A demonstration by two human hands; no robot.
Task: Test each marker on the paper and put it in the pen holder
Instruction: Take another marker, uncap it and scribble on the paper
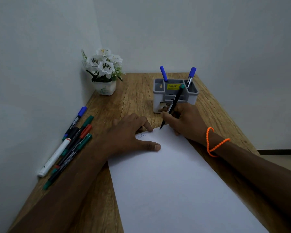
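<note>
A wooden bench (133, 98) runs into a corner of pale walls, with a pot of white flowers (104, 71) tucked at the far left. My sheet of paper (175, 182) lies angled across the bench, a few faint test strokes near its far corner. My left hand (133, 133) lies flat on that corner, fingers straight, pinning it down. My right hand (186, 121) has its grip closed on a black marker with a green end (173, 105), the tip touching the paper right at its far edge, just beside my left forefinger.

The grey pen holder (175, 93) stands just beyond my right hand with two blue-capped markers (191, 76) upright in separate compartments. The untested markers (71, 143) lie in a bundle along the left wall, well apart from the holder.

I judge this marker's test stroke is only starting. The tip sits so close to the paper's edge that a stroke pulled outward could run off onto the wood and stain it. If my left hand lifts early, the sheet may slide under the tip and smear the mark. The marker's raised end leans toward the holder, so a careless swing could knock it or the markers standing inside.
</note>
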